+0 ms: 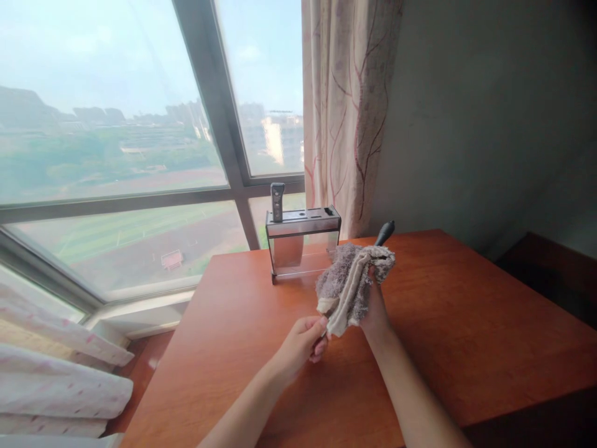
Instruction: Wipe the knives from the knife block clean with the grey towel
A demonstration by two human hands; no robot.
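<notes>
My right hand [374, 305] is closed around a grey-brown fluffy cloth [345, 280] with a pale folded edge. The cloth is wrapped about a long tool, whose black rounded handle [385, 233] sticks out at the far upper right. Most of the tool is hidden by the cloth, so its exact kind does not show. With fingers pinched, my left hand [308, 336] grips a thin dark end at the cloth's near lower corner, in line with that handle. Behind the cloth stands a clear-sided knife block [303, 225] with one grey knife handle [277, 202] upright in its top.
The reddish-brown wooden table [247, 348] spreads beneath both hands. Large windows [116, 124] rise to the left and ahead, with a patterned curtain [347, 112] beside a dark wall [476, 124]. Another pale curtain [60, 379] hangs at lower left.
</notes>
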